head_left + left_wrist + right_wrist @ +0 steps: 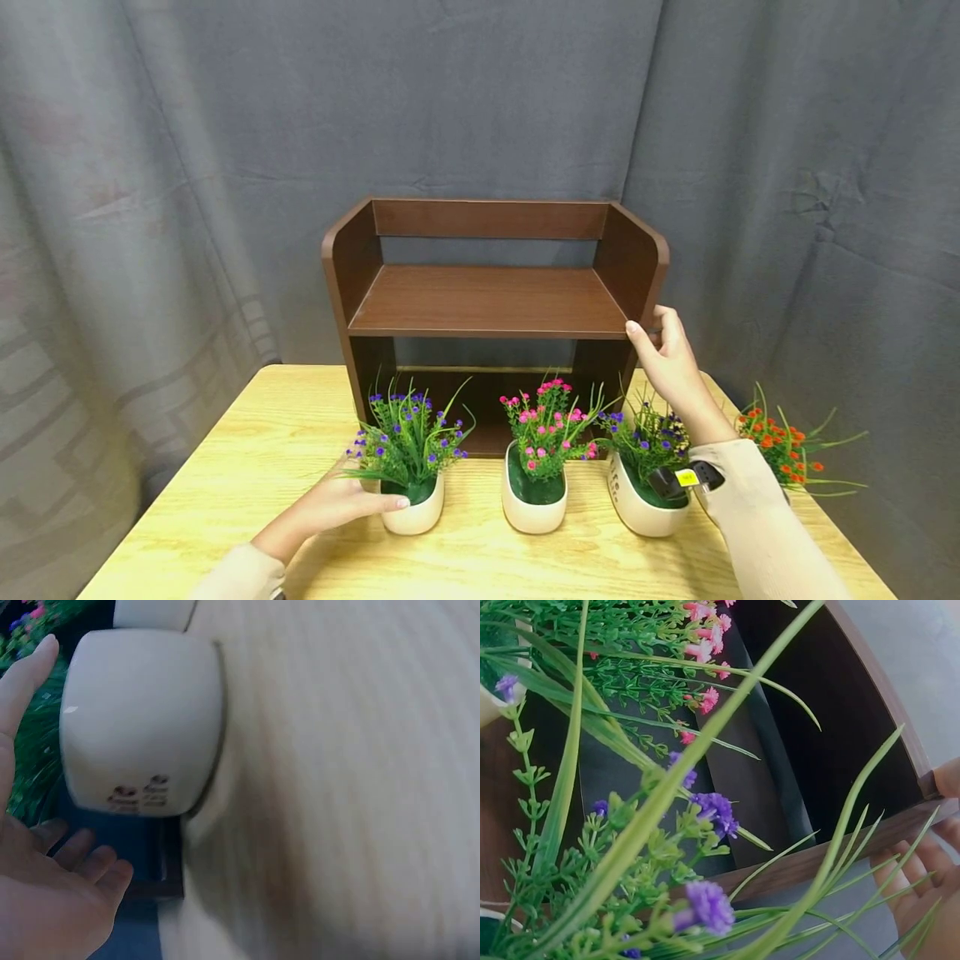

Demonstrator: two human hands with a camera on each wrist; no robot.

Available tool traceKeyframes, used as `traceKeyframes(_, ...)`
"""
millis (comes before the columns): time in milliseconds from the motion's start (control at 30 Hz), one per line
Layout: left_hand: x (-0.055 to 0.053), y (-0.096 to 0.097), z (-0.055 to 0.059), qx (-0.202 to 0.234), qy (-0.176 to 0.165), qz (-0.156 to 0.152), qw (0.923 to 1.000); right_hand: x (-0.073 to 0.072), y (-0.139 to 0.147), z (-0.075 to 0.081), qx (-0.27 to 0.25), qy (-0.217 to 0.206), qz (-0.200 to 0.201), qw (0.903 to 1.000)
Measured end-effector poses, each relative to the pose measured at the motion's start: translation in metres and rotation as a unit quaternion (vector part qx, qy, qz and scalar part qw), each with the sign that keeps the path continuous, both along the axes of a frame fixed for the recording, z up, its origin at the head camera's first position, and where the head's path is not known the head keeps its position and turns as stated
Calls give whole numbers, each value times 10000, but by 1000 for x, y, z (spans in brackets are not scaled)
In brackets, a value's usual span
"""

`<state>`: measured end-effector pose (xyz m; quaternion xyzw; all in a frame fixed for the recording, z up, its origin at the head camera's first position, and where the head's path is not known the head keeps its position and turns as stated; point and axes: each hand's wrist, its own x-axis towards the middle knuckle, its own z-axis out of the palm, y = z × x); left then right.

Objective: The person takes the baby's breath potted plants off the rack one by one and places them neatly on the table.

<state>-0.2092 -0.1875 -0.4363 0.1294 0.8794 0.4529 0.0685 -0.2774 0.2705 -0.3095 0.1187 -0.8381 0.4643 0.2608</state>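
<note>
My left hand (337, 504) is at the left side of a white pot (415, 515) with purple flowers. Its thumb reaches over the near rim. In the left wrist view, the thumb and fingers of that hand (56, 892) are spread beside the pot (146, 720), which has small dark print on its side. A dark brown two-tier shelf (487, 300) stands behind the pots. My right hand (671, 358) grips the shelf's right side panel, thumb at the front edge and fingers round the outside. Purple flowers and grass blades partly cover this hand (926, 892) in the right wrist view.
A pot with pink flowers (534, 508) stands before the shelf's middle. Another white pot (648, 512) with purple flowers sits right of it, under my right forearm. Orange flowers (780, 442) show beyond the right sleeve. Grey curtains (480, 100) hang behind the wooden table (225, 467).
</note>
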Motion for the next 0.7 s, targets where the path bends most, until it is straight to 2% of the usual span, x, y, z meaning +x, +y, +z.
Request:
traceKeyframes(100,-3,-7,4,95,429,-219,9988,0,0,0,3,19,-9,10000)
traceKeyframes(367,-3,-20,19,-330,601,59,9976,6,1,1,191,76,-143,9997)
traceKeyframes(533,-8,-23,24,-29,1154,-241,9930,12,11,2,476,-15,-79,9988)
traceKeyframes(700,-12,-29,37,43,1502,-569,9870,19,22,1,1018,-99,-51,9947)
